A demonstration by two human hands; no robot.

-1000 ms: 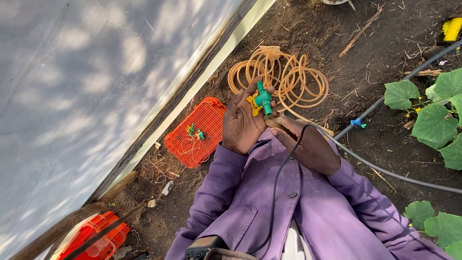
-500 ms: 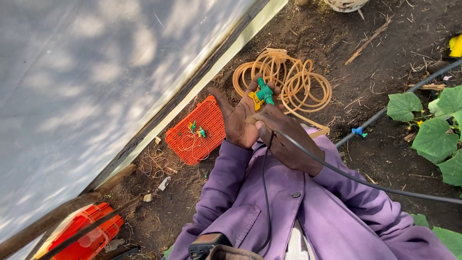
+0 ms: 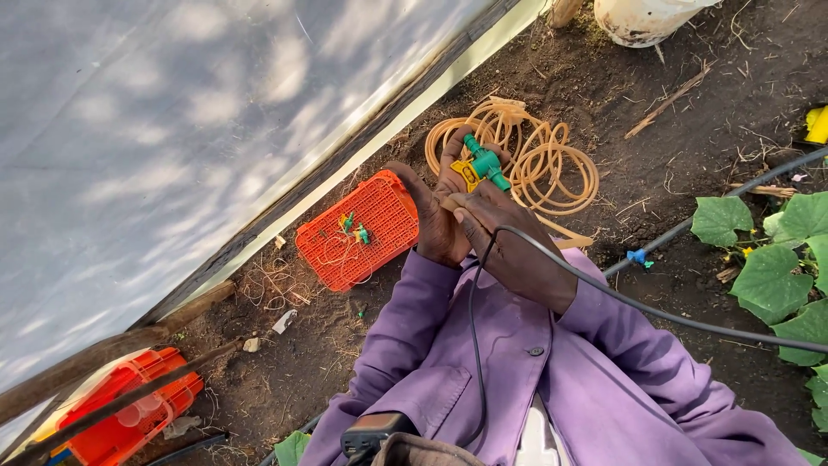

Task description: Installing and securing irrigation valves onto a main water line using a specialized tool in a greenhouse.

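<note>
We saw our left hand pinching a small green-and-yellow plastic valve, right hand's grip closed around thin black tubing, fingertips partly hidden, coiled tan hose behind.

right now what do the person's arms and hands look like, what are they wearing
Both arms are covered by long purple sleeves of a buttoned jacket, the cuffs ending at the wrists. The left hand and right hand are bare, with no gloves; no rings or watch are visible. The fabric looks loose and creased.
</note>
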